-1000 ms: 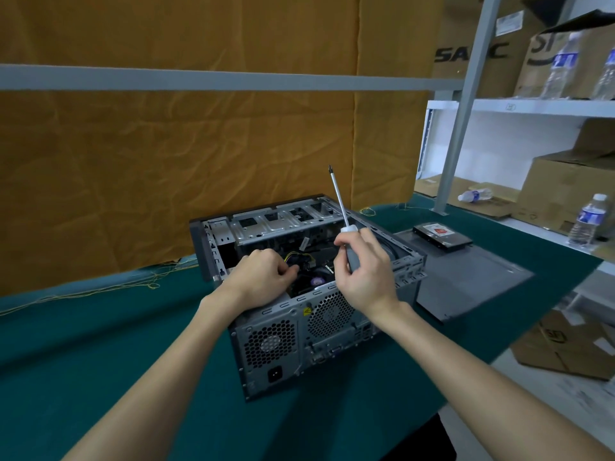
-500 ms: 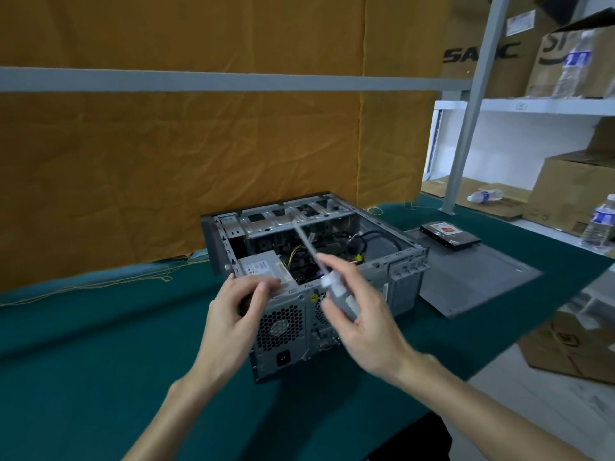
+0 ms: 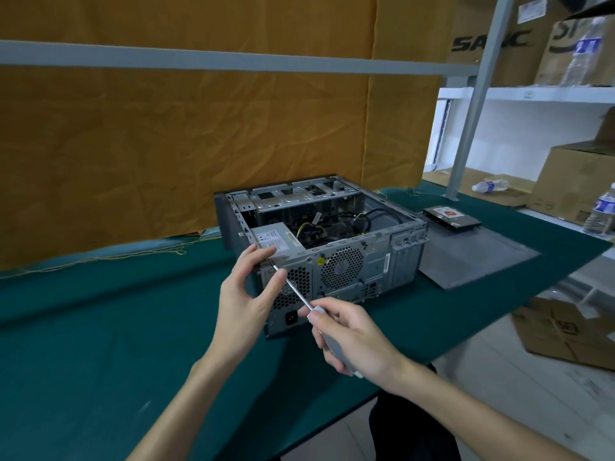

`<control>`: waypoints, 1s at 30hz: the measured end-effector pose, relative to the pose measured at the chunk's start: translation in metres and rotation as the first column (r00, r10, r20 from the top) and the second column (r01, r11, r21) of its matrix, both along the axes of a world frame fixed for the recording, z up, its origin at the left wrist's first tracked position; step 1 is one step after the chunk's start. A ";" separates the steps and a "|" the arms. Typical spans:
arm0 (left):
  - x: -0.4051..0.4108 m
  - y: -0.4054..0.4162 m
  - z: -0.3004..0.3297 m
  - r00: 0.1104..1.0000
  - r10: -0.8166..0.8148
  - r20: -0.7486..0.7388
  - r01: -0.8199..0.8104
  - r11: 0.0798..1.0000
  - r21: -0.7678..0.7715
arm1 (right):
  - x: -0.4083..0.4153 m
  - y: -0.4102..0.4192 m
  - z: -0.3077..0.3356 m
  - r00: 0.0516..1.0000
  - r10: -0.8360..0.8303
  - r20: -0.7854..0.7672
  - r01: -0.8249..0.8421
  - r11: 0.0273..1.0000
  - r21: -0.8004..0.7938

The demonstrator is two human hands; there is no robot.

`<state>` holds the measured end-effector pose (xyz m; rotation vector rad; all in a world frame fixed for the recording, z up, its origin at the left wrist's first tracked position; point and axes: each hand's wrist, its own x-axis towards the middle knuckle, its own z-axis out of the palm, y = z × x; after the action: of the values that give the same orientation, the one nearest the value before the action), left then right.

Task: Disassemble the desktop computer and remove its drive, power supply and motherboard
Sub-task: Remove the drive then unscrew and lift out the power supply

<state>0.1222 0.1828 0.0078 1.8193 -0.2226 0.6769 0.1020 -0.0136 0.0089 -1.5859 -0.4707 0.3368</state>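
Note:
The open grey computer case (image 3: 372,257) lies on its side on the green table, rear panel facing me. The silver power supply (image 3: 278,239) sits inside at the near left corner, with cables (image 3: 336,224) behind it. My right hand (image 3: 352,337) grips the grey handle of a screwdriver (image 3: 296,291), its shaft slanting up-left with the tip at the rear panel's top left corner. My left hand (image 3: 249,294) is beside the shaft near the tip, fingers apart, thumb close to it. A removed drive (image 3: 451,218) lies on the detached side panel (image 3: 472,257).
An orange cloth hangs behind the table. White shelving (image 3: 532,94) at the right carries cardboard boxes and water bottles (image 3: 602,211). A flattened cardboard box (image 3: 565,331) lies on the floor past the table's right edge.
Both hands came out of the case interior to its rear panel. The screwdriver swung from pointing upward to slanting at the top left corner of the rear panel.

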 end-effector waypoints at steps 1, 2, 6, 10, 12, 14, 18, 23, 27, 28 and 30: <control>-0.001 0.000 -0.001 1.000 0.002 0.005 -0.002 1.000 0.000 | -0.002 -0.001 0.001 1.000 0.001 -0.013 -0.001 1.000 -0.020; -0.003 0.000 -0.001 1.000 0.005 0.011 -0.005 1.000 0.002 | -0.003 -0.001 0.001 1.000 0.001 -0.025 -0.001 0.999 -0.034; -0.008 -0.001 -0.002 1.000 0.017 0.013 -0.017 1.000 -0.015 | -0.010 0.000 0.004 0.999 -0.005 -0.052 0.002 0.999 -0.052; -0.012 -0.001 -0.003 0.999 0.034 0.012 -0.034 0.999 0.000 | -0.015 0.000 0.006 0.994 -0.006 -0.106 -0.001 0.998 -0.066; -0.012 -0.002 -0.003 0.999 0.050 0.009 -0.050 0.999 0.006 | -0.017 0.001 0.007 0.990 -0.016 -0.143 0.007 0.998 -0.061; -0.011 -0.002 -0.003 0.998 0.055 0.005 -0.055 0.998 0.008 | -0.018 0.003 0.009 0.985 -0.024 -0.169 0.015 0.998 -0.055; -0.012 -0.001 -0.002 0.999 0.055 0.002 -0.055 0.998 0.024 | -0.020 0.005 0.010 0.982 -0.026 -0.185 0.016 0.999 -0.051; -0.012 -0.002 -0.002 0.999 0.050 -0.004 -0.050 0.999 0.022 | -0.024 0.002 0.009 0.980 -0.033 -0.197 0.024 0.999 -0.049; -0.012 -0.001 -0.003 0.999 0.045 -0.002 -0.045 0.999 0.021 | -0.023 0.004 0.011 0.976 -0.049 -0.211 0.038 0.998 -0.057; -0.012 -0.001 -0.003 0.999 0.043 -0.005 -0.043 0.999 0.025 | -0.024 0.005 0.012 0.974 -0.051 -0.219 0.040 0.998 -0.057; -0.013 0.000 -0.003 0.999 0.041 -0.010 -0.041 0.999 0.030 | -0.025 0.006 0.013 0.968 -0.050 -0.245 0.040 0.998 -0.047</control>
<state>0.1095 0.1823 0.0051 1.8593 -0.1900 0.6959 0.0775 -0.0073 0.0219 -1.5677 -0.2367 0.5053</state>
